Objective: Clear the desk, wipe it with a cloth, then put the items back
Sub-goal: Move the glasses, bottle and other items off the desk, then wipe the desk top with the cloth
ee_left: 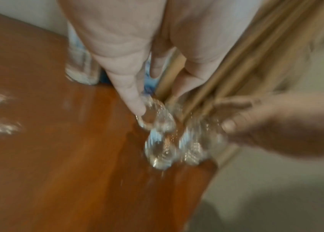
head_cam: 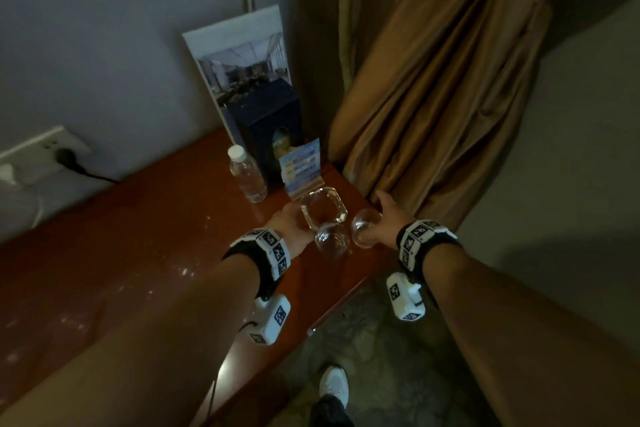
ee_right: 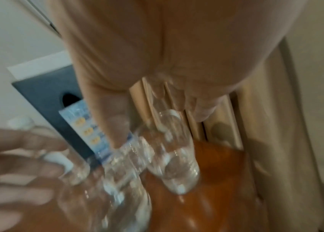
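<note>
Reddish-brown and glossy, the desk (head_cam: 145,253) runs from the lower left of the head view up toward the centre, with pale smears on its surface. At the far left a black plug (head_cam: 67,158) sits in a white wall socket (head_cam: 41,149). Moving right, I see a capped water bottle (head_cam: 246,175) standing upright, and behind it a dark box (head_cam: 270,128) with a picture board (head_cam: 242,55) leaning on the wall. A blue leaflet (head_cam: 300,168) stands just in front of the box. Below it lies a faceted glass ashtray (head_cam: 322,210), and my left hand (head_cam: 290,229) has its fingers curled against the ashtray's left edge; I cannot tell how firmly it holds. One clear glass (head_cam: 331,240) stands on the desk just below the ashtray. Right of that, my right hand (head_cam: 389,218) grips a second glass (head_cam: 365,227) near the desk's right edge. A tan curtain (head_cam: 443,97) hangs at the upper right.
</note>
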Demonstrator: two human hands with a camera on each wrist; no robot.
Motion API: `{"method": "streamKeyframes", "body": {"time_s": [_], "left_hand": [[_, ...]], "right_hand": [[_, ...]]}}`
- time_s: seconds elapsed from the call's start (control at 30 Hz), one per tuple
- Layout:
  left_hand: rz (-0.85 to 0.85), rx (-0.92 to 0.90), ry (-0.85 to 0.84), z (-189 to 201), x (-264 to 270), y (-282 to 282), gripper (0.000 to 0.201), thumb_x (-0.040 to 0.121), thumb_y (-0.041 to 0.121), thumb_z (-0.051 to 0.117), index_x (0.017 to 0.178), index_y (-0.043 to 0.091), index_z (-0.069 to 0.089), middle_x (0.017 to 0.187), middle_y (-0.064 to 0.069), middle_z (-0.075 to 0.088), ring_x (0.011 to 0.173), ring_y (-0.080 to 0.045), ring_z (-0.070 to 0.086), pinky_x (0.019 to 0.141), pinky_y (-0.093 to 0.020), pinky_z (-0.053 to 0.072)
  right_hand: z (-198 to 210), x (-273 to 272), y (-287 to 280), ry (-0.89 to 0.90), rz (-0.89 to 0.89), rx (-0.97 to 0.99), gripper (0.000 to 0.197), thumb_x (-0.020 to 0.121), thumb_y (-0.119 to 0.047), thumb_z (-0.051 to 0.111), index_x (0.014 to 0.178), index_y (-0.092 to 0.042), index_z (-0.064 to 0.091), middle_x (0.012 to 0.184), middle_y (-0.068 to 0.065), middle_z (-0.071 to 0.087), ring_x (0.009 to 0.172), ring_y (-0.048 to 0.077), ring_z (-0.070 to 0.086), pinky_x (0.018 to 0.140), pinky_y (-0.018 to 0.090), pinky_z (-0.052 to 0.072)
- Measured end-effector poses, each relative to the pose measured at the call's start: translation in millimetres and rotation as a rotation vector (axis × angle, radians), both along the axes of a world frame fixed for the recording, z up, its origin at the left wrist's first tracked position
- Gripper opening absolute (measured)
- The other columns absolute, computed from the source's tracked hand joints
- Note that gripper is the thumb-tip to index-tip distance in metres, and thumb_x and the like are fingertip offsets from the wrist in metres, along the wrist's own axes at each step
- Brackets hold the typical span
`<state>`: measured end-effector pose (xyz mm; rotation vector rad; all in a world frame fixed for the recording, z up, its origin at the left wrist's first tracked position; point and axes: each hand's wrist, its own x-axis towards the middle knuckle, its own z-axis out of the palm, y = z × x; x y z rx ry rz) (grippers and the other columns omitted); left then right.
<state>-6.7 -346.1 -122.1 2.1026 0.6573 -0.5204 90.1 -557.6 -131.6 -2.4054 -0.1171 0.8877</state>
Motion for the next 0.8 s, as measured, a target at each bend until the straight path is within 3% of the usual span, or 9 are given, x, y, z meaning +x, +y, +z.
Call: {"method": "streamKeyframes", "body": {"time_s": [0.07, 0.13, 0.23, 0.3, 0.37, 0.43, 0.57, 0.7, 0.8], "left_hand": [[0.135, -0.068, -0.062, 23, -4, 24, 0.072, 0.093, 0.024, 0.067, 0.155, 0.03, 0.031, 0.125, 0.011, 0.053, 0.099, -0.017, 0.063, 0.099, -0.044, 0.056], [0.22, -0.122, -0.137, 48, -10, 50, 0.067, 0.093, 0.025, 0.067, 0.152, 0.031, 0.036, 0.126, 0.011, 0.051, 0.107, -0.02, 0.063, 0.101, -0.044, 0.054], [0.315, -0.135, -0.24, 87, -31, 90, 0.043, 0.091, 0.037, 0.068, 0.131, 0.031, 0.054, 0.126, -0.001, 0.062, 0.108, -0.025, 0.064, 0.1, -0.051, 0.055], [0.373, -0.106, -0.304, 109, -52, 118, 0.054, 0.088, 0.048, 0.07, 0.134, 0.027, 0.053, 0.133, -0.005, 0.061, 0.102, -0.021, 0.066, 0.097, -0.047, 0.057], [0.443, -0.107, -0.365, 133, -81, 145, 0.066, 0.091, 0.045, 0.071, 0.147, 0.021, 0.044, 0.136, -0.006, 0.058, 0.09, -0.013, 0.064, 0.094, -0.042, 0.059], [0.502, -0.082, -0.419, 153, -112, 178, 0.063, 0.094, 0.044, 0.069, 0.146, 0.019, 0.045, 0.132, -0.006, 0.059, 0.086, -0.011, 0.063, 0.092, -0.041, 0.06], [0.59, -0.05, -0.497, 194, -190, 252, 0.072, 0.089, 0.057, 0.067, 0.146, 0.018, 0.046, 0.132, -0.008, 0.057, 0.103, -0.024, 0.064, 0.1, -0.045, 0.055], [0.714, 0.009, -0.546, 206, -274, 339, 0.11, 0.053, 0.083, 0.06, 0.143, 0.021, 0.05, 0.139, -0.008, 0.059, 0.124, -0.031, 0.059, 0.109, -0.049, 0.047], [0.802, 0.019, -0.568, 228, -345, 376, 0.11, 0.057, 0.084, 0.06, 0.146, 0.018, 0.049, 0.138, -0.006, 0.056, 0.124, -0.031, 0.059, 0.108, -0.05, 0.048]], "right_hand": [[26, 4, 11, -0.032, 0.0, 0.016, 0.12, 0.074, -0.033, 0.089, 0.163, -0.029, 0.008, 0.163, 0.008, 0.033, 0.143, 0.031, 0.041, 0.112, 0.041, 0.039], [54, 6, 29, -0.082, -0.01, 0.049, 0.111, 0.076, -0.036, 0.087, 0.162, -0.028, 0.016, 0.158, 0.007, 0.042, 0.138, 0.03, 0.047, 0.108, 0.039, 0.043], [97, -2, 67, -0.159, 0.025, 0.094, 0.092, 0.083, -0.032, 0.082, 0.157, -0.022, 0.027, 0.151, 0.009, 0.048, 0.131, 0.031, 0.051, 0.099, 0.037, 0.044], [124, -10, 100, -0.211, 0.066, 0.089, 0.096, 0.084, -0.034, 0.082, 0.159, -0.023, 0.023, 0.153, 0.012, 0.047, 0.133, 0.034, 0.051, 0.106, 0.039, 0.044], [151, -24, 137, -0.27, 0.127, 0.099, 0.101, 0.079, -0.039, 0.083, 0.159, -0.022, 0.024, 0.154, 0.012, 0.047, 0.132, 0.034, 0.052, 0.109, 0.042, 0.045], [177, -41, 177, -0.303, 0.184, 0.138, 0.105, 0.073, -0.047, 0.083, 0.158, -0.02, 0.027, 0.153, 0.01, 0.049, 0.13, 0.032, 0.054, 0.108, 0.045, 0.047], [218, -93, 258, -0.381, 0.278, 0.191, 0.093, 0.085, -0.04, 0.079, 0.159, -0.02, 0.026, 0.155, 0.014, 0.046, 0.135, 0.036, 0.051, 0.111, 0.046, 0.044], [235, -162, 338, -0.416, 0.382, 0.241, 0.092, 0.09, -0.042, 0.075, 0.161, -0.015, 0.023, 0.162, 0.015, 0.035, 0.146, 0.033, 0.039, 0.115, 0.037, 0.034], [239, -217, 394, -0.414, 0.474, 0.283, 0.091, 0.09, -0.046, 0.073, 0.161, -0.017, 0.023, 0.162, 0.014, 0.035, 0.146, 0.032, 0.039, 0.115, 0.037, 0.034]]}}
